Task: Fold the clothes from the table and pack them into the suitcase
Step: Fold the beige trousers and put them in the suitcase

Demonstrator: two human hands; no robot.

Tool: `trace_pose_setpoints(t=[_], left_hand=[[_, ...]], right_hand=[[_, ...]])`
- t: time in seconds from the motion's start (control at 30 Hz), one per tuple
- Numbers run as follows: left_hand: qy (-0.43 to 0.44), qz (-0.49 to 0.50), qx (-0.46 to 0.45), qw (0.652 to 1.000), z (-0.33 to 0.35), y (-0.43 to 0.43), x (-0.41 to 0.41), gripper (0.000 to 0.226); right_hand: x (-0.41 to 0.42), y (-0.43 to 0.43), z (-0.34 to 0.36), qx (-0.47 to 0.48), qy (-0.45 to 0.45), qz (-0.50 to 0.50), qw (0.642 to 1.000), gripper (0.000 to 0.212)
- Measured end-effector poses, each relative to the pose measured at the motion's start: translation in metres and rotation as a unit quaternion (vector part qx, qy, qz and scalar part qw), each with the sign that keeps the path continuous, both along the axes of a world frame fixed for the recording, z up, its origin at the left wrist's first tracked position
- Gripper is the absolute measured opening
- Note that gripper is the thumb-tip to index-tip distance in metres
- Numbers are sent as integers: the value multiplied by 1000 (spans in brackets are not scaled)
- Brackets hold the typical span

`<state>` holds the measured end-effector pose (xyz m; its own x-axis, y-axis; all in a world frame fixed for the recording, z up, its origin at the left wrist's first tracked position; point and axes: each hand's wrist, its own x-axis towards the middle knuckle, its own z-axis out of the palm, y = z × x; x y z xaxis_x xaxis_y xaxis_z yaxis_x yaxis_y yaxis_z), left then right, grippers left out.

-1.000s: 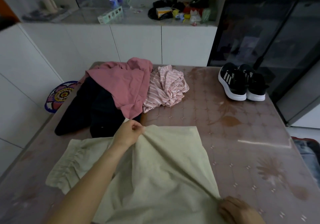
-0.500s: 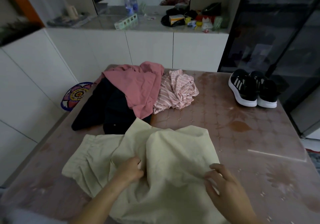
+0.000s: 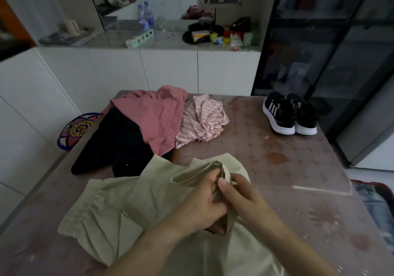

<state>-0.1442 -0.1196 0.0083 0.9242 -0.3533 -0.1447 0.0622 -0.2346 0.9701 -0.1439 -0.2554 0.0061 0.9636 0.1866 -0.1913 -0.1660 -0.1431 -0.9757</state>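
A cream garment (image 3: 119, 207) lies spread on the near part of the table (image 3: 287, 190). My left hand (image 3: 198, 203) and my right hand (image 3: 241, 197) meet at its middle, and both grip a bunched fold of the cream cloth lifted off the table. Behind it lie a dark garment (image 3: 113, 148), a pink garment (image 3: 157, 116) and a pink striped garment (image 3: 202, 120) in a loose pile. A corner of the red-edged suitcase (image 3: 377, 203) shows past the table's right edge.
A pair of black sneakers (image 3: 290, 113) stands at the table's far right corner. White cabinets with a cluttered counter (image 3: 170, 41) run behind the table. A patterned round mat (image 3: 74, 130) sits at the left. A dark glass door (image 3: 319, 41) is at the right.
Both hands have come together at the middle of the cream garment and gathered its cloth into a raised fold. Earlier they were apart, holding its edges. The view has tilted up.
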Motion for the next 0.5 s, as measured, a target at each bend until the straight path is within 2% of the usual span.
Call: trace_pose_setpoints(t=[0.1,0.2,0.27,0.33,0.4,0.5], left_hand=[[58,-67,-48,995,5,-25,1,71],[100,-94,-78,987,3,-38,8,90],[103,-100,-65,987,6,-48,13,91],[52,-76,-17,996,7,-60,18,85],[-4,-56,22,998,3,-71,23,81],[-38,-49,39,997,-7,-85,28,76]], right_hand=[[7,-27,6,-17,14,-33,999,26],[15,-54,2,-67,7,-49,997,9],[20,-76,-3,-126,-25,-54,990,16],[26,-101,-8,-172,-41,-81,981,31],[34,-130,-14,-204,-44,-113,971,27],[48,-175,-20,-220,-27,-177,959,16]])
